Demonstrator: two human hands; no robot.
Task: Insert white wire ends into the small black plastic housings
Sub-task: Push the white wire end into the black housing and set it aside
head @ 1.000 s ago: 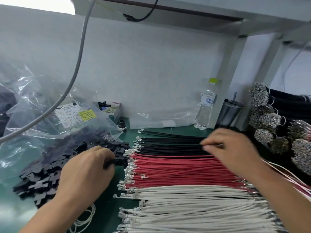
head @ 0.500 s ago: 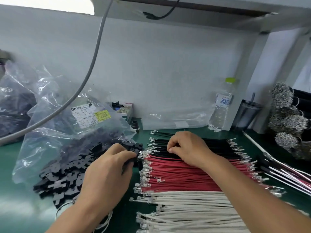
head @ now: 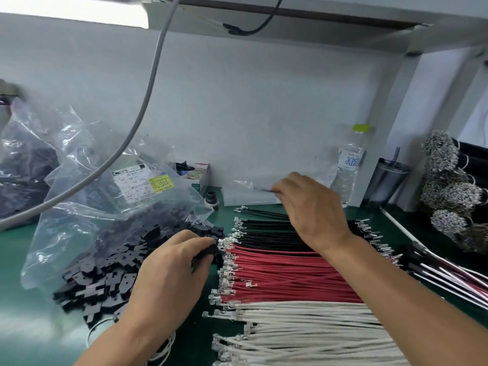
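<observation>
The left hand [head: 169,270] has its fingers curled round a small black housing [head: 208,251], held at the near edge of the housing pile and just beside the crimped tips of the red wires [head: 290,276]. The right hand [head: 311,207] is raised over the black wires [head: 269,233] and pinches 1 thin dark wire [head: 265,190] between thumb and fingertips; motion blur prevents a reading of its far end.

The white wires [head: 303,328] lie untouched in a flat row nearest the person, metal terminals pointing left. No white end is yet in a housing.

Handling judgement: the wires look light and limp, so each should be taken close behind its terminal to stop it buckling on entry. The terminals appear thin and easily bent. The housing is small, rigid and smooth, and needs a firm hold at its sides with the opening left free.

The loose black housings [head: 105,276] spill from a clear plastic bag [head: 87,212] onto the green mat [head: 15,286]. A water bottle [head: 348,167] stands at the rear.
</observation>
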